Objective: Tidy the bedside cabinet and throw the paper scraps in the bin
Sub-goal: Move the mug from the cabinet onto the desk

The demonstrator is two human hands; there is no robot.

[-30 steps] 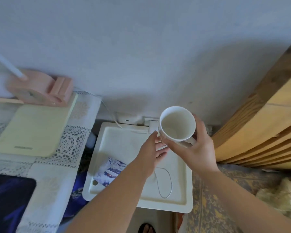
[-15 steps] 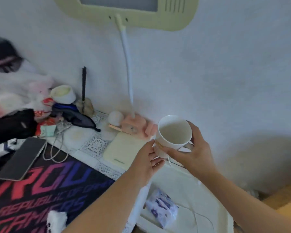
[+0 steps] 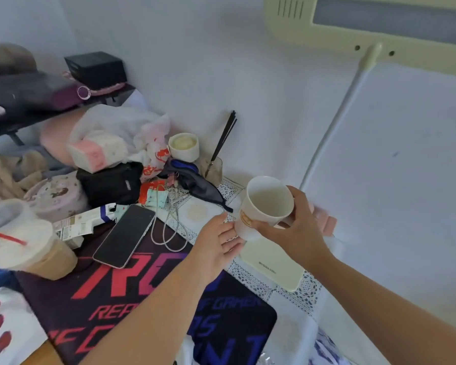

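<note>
Right hand (image 3: 298, 233) grips the white mug (image 3: 265, 204), its handle hidden; left hand (image 3: 217, 239) loose.

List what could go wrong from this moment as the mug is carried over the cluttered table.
The right hand holds the white mug tilted; any dregs could spill onto the phone or cable. The open left hand only brushes the mug's base, so support is thin. The iced drink looks easy to knock over.

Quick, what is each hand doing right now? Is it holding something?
Left hand: open, fingertips at the base of the white mug, not gripping it.
Right hand: closed around the white mug, holding it above the table.
</note>
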